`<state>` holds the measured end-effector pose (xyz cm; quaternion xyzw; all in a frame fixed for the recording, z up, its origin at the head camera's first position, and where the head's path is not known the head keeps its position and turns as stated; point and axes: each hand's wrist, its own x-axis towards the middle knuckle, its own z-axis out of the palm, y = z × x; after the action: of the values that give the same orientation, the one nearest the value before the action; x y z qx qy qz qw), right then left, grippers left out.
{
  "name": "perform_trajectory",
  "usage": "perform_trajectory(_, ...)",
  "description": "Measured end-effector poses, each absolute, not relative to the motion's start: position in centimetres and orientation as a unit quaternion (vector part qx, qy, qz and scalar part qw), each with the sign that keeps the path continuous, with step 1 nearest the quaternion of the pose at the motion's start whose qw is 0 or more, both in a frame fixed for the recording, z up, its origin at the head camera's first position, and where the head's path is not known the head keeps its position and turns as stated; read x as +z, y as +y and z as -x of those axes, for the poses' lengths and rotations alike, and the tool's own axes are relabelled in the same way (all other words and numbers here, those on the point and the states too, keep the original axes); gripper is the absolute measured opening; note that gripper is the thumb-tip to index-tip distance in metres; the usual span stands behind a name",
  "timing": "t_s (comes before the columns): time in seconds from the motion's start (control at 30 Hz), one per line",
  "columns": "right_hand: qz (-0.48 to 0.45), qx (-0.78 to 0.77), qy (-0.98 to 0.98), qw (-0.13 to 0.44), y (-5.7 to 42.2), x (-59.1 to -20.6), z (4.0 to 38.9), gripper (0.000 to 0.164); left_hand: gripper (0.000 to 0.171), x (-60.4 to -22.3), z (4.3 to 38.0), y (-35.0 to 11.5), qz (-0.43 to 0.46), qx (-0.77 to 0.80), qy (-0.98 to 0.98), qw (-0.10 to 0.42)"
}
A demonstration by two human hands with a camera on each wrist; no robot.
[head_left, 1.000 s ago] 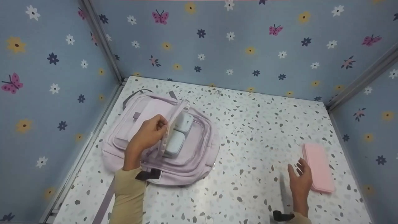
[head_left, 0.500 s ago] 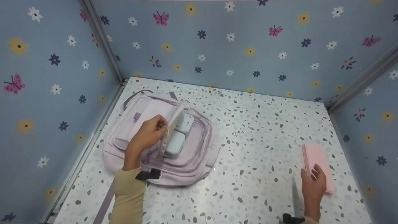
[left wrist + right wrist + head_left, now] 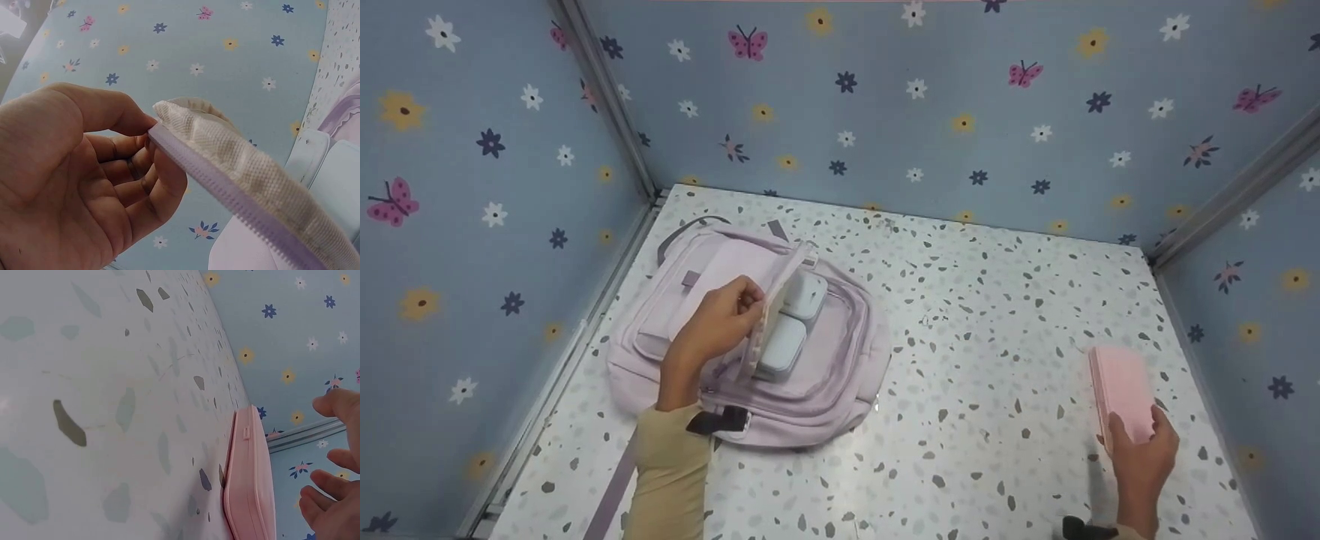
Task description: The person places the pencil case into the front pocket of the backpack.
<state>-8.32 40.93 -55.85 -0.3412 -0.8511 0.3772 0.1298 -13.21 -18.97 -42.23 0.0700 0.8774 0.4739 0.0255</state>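
A lilac backpack (image 3: 847,367) lies on the speckled table, its front pocket unzipped. My left hand (image 3: 724,319) pinches the zippered edge of the pocket flap (image 3: 761,330) between thumb and finger and holds it raised. In the left wrist view the flap's lilac zipper edge and cream lining (image 3: 242,163) show close up. Two pale blue rounded boxes (image 3: 784,345) sit in the pocket, partly behind the flap. On the right, my right hand (image 3: 1144,454) is over the near end of a pink oblong case (image 3: 1121,375). The right wrist view has its fingers (image 3: 332,484) spread above the case.
Patterned blue panels (image 3: 915,112) wall in the table (image 3: 960,337) at the back and both sides, with metal rails (image 3: 611,97) at the corners. A backpack strap (image 3: 611,491) trails toward the front left.
My right hand has moved rightward from beside the pink case to over its near end. The left hand stays on the flap, and the backpack and case have not moved.
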Motion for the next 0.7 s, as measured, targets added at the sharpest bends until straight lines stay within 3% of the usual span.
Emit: perform_trajectory(0.7,0.374,0.34,-0.863,0.021,43.8,-57.4,8.6,0.099,0.012,-42.3,13.3,-19.0,-0.072,0.482,0.873,0.033)
